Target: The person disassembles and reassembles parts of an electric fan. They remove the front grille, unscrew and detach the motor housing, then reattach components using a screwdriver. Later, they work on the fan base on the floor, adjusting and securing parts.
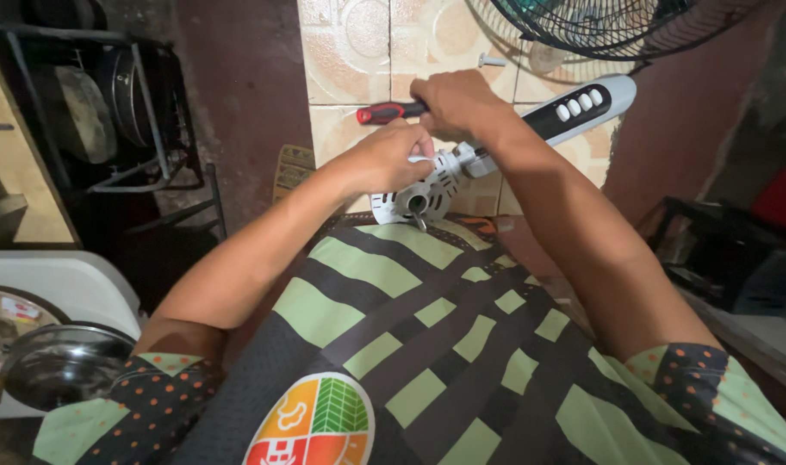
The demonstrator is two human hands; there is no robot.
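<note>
Two hands over tiled floor (pixel 350 52): right hand (pixel 451 102), fingers wrapped tight on red-and-black screwdriver (pixel 391 112). Left hand (pixel 388 155), fingers closed on top of white fan motor housing (pixel 420 191), held above the lap. Fan control neck (pixel 578 108) runs up-right; dark fan guard (pixel 617 26) above.

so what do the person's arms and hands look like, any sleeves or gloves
Both the left hand and right hand are bare, with no gloves, rings or watch visible. The forearms are uncovered. Short sleeves end near the upper arm: dark fabric with small orange dots and a light green band.
</note>
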